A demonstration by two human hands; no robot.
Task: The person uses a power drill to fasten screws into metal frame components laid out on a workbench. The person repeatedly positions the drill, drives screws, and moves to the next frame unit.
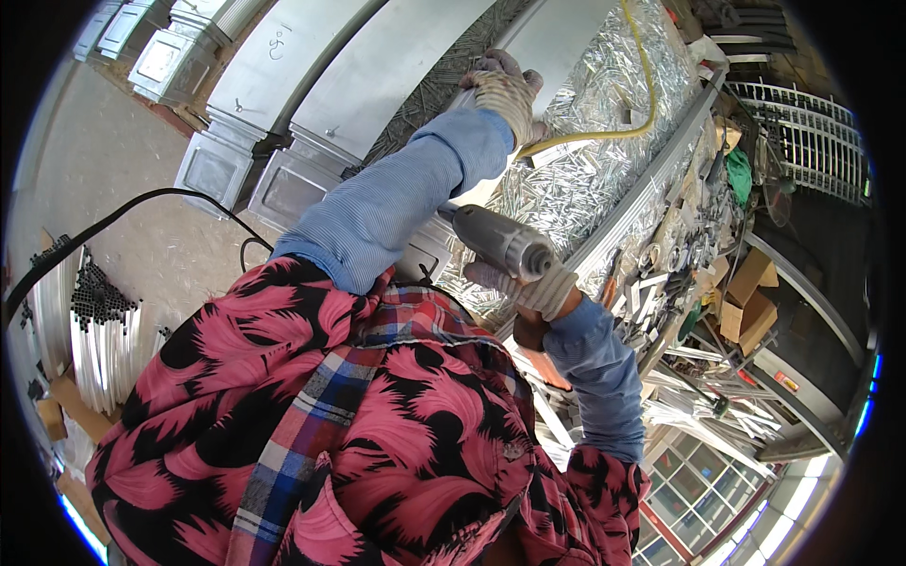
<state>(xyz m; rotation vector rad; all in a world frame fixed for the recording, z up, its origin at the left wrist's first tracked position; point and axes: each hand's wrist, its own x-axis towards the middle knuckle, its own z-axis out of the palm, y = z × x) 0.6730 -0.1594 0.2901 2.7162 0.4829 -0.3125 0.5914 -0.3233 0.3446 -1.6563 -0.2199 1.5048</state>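
Note:
My left hand (504,92), in a soiled knit glove, reaches forward with its fingers curled over the edge of a long silver metal panel (566,44). In my right hand (541,289), also gloved, is a grey pistol-grip power tool (499,239), held close to my chest. Its nose points up and left, towards the underside of my left forearm, and the tip is partly hidden there. Left of the panel lie more long metal pieces (386,85) with stepped, box-like ends (294,185). A yellow hose (648,106) curves from the upper right to beside my left wrist.
Loose thin metal pins (601,170) lie heaped around the panel, bounded on the right by a long metal rail (637,187). Beyond it are mixed scraps and a cardboard box (747,301). Bundled metal tubes (102,332) stand at left, near a black cable (141,200).

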